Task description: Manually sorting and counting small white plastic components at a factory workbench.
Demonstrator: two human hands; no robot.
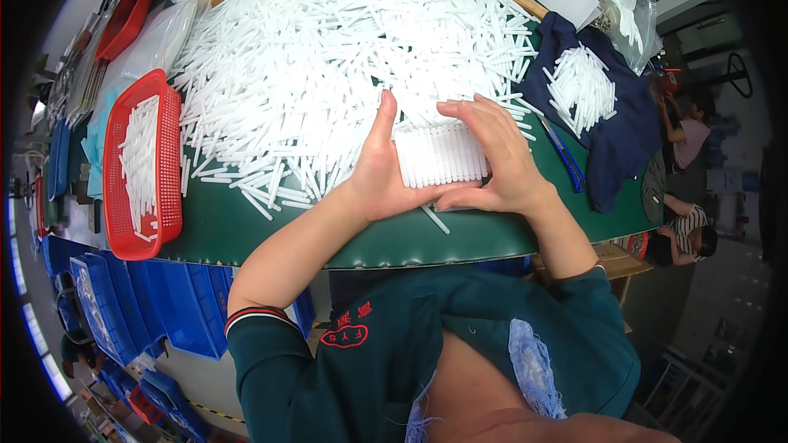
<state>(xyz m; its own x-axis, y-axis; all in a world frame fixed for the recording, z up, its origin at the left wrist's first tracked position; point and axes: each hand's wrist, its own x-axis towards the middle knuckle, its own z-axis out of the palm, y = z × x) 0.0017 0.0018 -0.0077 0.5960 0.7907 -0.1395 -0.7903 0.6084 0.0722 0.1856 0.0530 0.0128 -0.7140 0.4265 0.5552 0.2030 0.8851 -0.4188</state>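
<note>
A bundle of short white plastic tubes point(442, 156), lined up side by side in stacked rows, sits between my two hands. My left hand point(376, 166) cups it from the left and underneath, thumb pointing up. From the right, my right hand point(502, 156) curves round it, with fingers over the far side and thumb at the near side. Beyond my hands spreads a large heap of loose white tubes point(345, 57). A single tube point(435, 218) lies on the green tabletop point(361, 244) just below the hands.
A red plastic basket point(171, 189) with more tubes stands at the left. On the right, a dark blue cloth point(616, 143) carries a small pile of tubes point(581, 86); a blue-handled cutter point(566, 162) lies beside it. Blue crates point(185, 299) stand below the table at left. Other people sit far right.
</note>
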